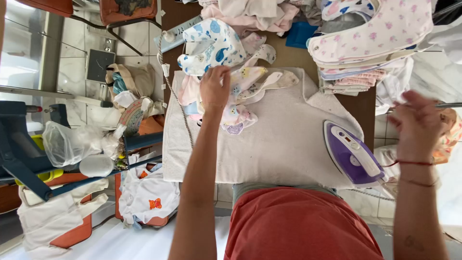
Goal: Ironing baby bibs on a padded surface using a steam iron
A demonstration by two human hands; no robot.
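Left hand [214,87] presses fingers together onto bibs [240,96] lying directly beneath it.

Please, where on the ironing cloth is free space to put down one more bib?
The grey cloth is bare in the middle, between the bib pile under the left hand and the purple iron. The back edge is crowded by the folded stack.

Brown table [288,55] — beige towel [279,144], folded stack [358,58], purple iron [353,154].
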